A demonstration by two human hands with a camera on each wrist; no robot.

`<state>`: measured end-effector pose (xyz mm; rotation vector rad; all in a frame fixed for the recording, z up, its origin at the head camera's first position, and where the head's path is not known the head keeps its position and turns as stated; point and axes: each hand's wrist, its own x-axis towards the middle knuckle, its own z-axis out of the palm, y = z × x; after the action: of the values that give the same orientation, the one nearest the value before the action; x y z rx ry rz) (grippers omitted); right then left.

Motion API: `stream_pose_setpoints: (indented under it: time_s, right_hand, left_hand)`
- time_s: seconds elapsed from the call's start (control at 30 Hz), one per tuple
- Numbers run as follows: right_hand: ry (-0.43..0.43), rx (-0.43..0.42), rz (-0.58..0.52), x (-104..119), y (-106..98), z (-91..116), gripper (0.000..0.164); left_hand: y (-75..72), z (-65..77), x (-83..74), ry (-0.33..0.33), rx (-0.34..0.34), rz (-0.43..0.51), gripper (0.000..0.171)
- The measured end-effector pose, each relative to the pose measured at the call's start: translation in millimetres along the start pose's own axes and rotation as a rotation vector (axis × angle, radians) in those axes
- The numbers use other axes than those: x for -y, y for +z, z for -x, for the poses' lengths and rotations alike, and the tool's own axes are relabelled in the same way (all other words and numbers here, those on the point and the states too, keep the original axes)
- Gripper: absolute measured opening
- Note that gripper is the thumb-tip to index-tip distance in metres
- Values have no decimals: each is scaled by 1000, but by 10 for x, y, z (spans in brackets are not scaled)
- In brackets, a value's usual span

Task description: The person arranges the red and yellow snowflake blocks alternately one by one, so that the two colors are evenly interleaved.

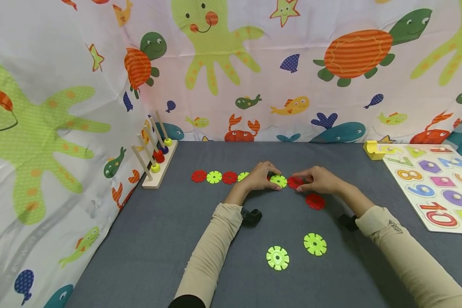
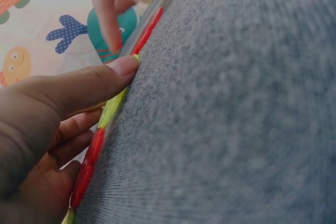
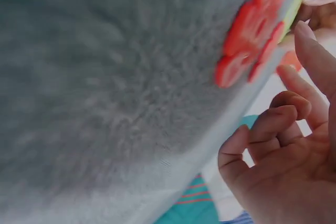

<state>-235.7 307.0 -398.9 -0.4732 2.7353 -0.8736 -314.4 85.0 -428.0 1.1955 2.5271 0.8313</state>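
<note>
A row of notched plastic discs, alternating red and yellow-green, lies across the grey table. My left hand (image 1: pixel 259 177) pinches the yellow-green disc (image 1: pixel 279 181) near the row's right end, thumb (image 2: pixel 124 66) on its near edge and fingers behind; this hand hides part of the row. At the right end sits a red disc (image 1: pixel 294 183), flat beside the yellow-green one. Around it, my right hand (image 1: pixel 320 179) hovers with thumb and forefinger apart, its other fingers loosely bent. Just nearer lies a loose red disc (image 1: pixel 315 201).
Two loose yellow-green discs, one (image 1: pixel 315 244) right of the other (image 1: pixel 277 258), lie nearer me. A wooden peg stand (image 1: pixel 151 183) with coloured beads is at the back left. On the right are a number puzzle board (image 1: pixel 423 214) and a yellow block (image 1: pixel 373 150). A printed curtain (image 1: pixel 223 107) hangs behind.
</note>
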Motion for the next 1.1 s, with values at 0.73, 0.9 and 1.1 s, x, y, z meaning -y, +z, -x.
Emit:
stream_pose_setpoints:
  time_s: [0.73, 0.9, 1.1]
  right_hand:
    - [-382, 185, 210, 1007, 747, 834, 57]
    - [-393, 182, 214, 998, 764, 836, 54]
    - [-463, 179, 185, 981, 808, 800, 54]
  left_hand:
    - [175, -248, -242, 54, 53, 40, 48]
    - [198, -270, -231, 48, 41, 27, 45]
    - [202, -269, -233, 43, 36, 16, 44]
